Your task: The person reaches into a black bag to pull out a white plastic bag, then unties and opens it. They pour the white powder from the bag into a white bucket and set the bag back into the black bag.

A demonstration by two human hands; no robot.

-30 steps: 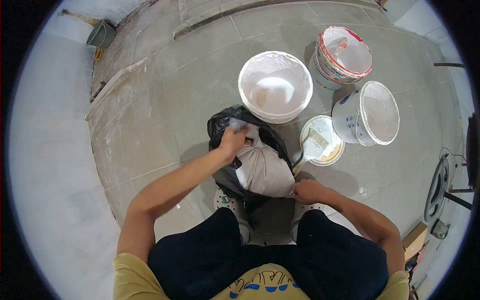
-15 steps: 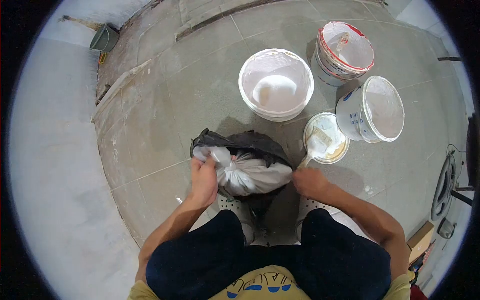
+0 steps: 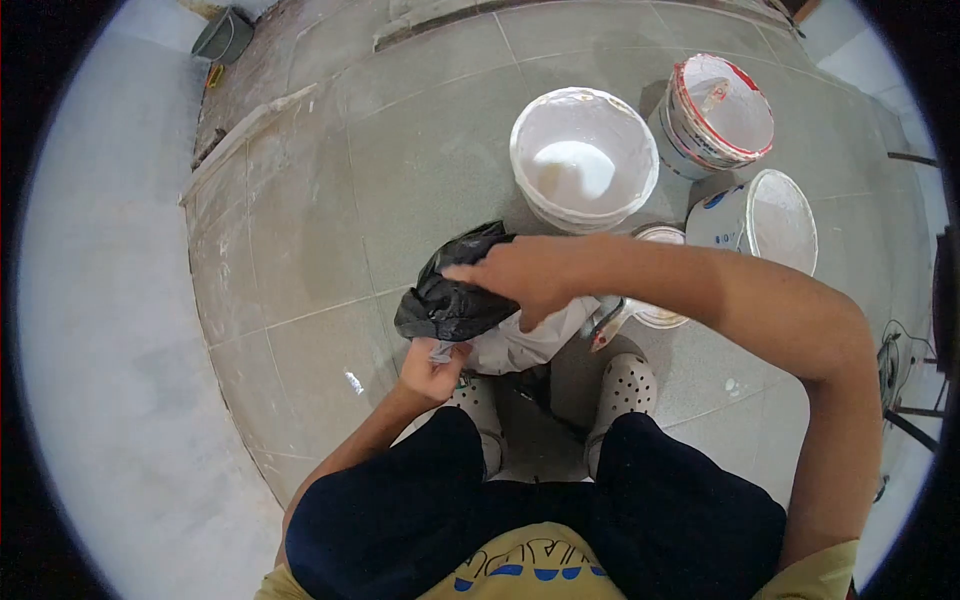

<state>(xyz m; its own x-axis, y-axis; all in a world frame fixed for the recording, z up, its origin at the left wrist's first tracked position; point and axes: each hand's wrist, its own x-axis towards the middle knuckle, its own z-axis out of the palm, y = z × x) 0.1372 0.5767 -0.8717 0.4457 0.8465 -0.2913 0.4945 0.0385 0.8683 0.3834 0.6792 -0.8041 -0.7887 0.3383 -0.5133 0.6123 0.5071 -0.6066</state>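
Note:
A white sack (image 3: 540, 335) bulges from a crumpled black plastic bag (image 3: 455, 300) on the floor between my feet. My left hand (image 3: 435, 372) is closed on the gathered white plastic at the sack's left end, just below the black bag. Across the top reaches my right hand (image 3: 515, 280), its index finger stretched out over the black plastic and its thumb apart, pointing down. The hand and forearm hide part of the sack. A paint brush (image 3: 612, 325) lies on the round lid (image 3: 665, 315) to the right, largely covered by my right arm.
A white bucket (image 3: 585, 160) with white liquid inside stands ahead. Behind it to the right is a red-rimmed bucket (image 3: 715, 115) with a brush in it. Another white bucket (image 3: 780, 220) stands beside the lid. A wall (image 3: 120, 330) runs along the left; a dark bucket (image 3: 222, 38) sits far left.
My right hand has left the sack's right side and swung left over the black bag. The black plastic is now bunched leftward, baring the sack's right side. My left hand has shifted slightly right and down.

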